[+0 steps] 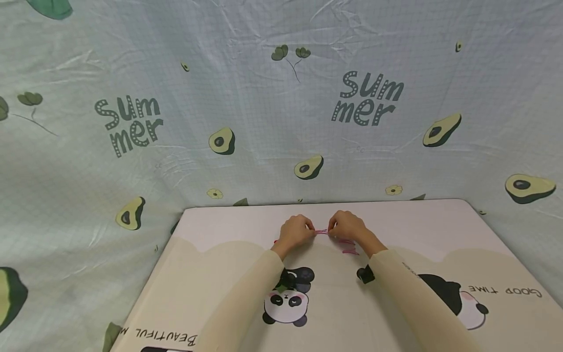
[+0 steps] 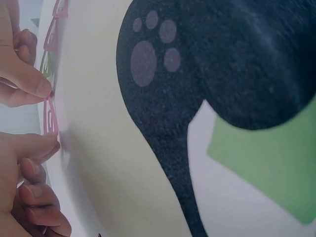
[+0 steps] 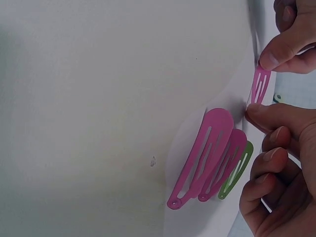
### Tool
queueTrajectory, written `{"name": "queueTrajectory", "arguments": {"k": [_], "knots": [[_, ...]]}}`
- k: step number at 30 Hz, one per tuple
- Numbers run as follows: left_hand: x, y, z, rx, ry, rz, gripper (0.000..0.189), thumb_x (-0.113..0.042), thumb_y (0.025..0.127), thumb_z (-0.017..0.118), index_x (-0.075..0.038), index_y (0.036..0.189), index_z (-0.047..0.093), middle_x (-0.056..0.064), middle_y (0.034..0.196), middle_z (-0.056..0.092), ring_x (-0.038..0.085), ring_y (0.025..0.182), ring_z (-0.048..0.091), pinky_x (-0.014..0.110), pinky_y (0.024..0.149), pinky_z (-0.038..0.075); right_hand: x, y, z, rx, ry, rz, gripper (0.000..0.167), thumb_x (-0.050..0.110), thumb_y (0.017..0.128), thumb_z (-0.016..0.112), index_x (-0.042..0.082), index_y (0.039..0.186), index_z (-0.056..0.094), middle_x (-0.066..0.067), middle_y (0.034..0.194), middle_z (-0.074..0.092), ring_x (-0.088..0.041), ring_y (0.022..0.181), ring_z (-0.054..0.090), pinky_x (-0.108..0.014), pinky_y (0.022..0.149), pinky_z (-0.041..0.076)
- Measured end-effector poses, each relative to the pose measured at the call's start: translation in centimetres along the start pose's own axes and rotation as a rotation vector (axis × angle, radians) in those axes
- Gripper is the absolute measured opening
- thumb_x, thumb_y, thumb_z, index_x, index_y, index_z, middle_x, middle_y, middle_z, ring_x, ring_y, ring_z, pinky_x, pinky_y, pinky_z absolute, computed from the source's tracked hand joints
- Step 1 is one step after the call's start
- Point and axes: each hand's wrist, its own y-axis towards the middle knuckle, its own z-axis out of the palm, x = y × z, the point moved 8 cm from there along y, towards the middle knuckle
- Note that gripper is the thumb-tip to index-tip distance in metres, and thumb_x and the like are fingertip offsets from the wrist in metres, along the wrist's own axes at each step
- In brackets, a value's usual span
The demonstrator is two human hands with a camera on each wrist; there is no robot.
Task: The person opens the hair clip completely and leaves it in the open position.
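Left hand (image 1: 297, 232) pinches one end of a pink clip (image 3: 261, 82) between thumb and forefinger, its other fingers loosely curled; the right hand (image 1: 349, 226) pinches the opposite end likewise. Flat and slotted, the pink clip spans the gap between them, perhaps just above the smooth cover (image 1: 343, 303). Right of it and nearer the wearer, two round-ended pink clips (image 3: 190, 158) and a slim green clip (image 3: 240, 169) overlap, fanned. Beyond it hangs a crinkled, avocado-printed sheet (image 1: 264, 107).
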Motion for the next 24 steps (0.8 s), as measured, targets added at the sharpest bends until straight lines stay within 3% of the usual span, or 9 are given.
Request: {"name": "queueTrajectory", "arguments": {"k": [11,24], "knots": [[0.71,0.45,0.68,0.020,0.003,-0.034,0.013,-0.026,0.091,0.073,-0.016,0.091,0.082,0.002,0.093,0.076,0.015,0.076,0.057,0.030,0.062,0.044,0.42,-0.04,-0.25,0.008,0.009,-0.012,0.006,0.016,0.089,0.075,0.016,0.087,0.080,-0.001,0.091,0.070,-0.018,0.078,0.056,-0.033,0.065,0.043],[0.64,0.64,0.92,0.014,-0.001,-0.032,0.011,-0.024,0.091,0.073,-0.017,0.090,0.082,0.003,0.095,0.077,0.015,0.075,0.058,0.030,0.060,0.043,0.29,-0.28,-0.33,-0.008,0.021,-0.020,0.005,0.016,0.088,0.075,0.016,0.085,0.079,-0.001,0.090,0.069,-0.018,0.077,0.055,-0.032,0.064,0.041]]}}
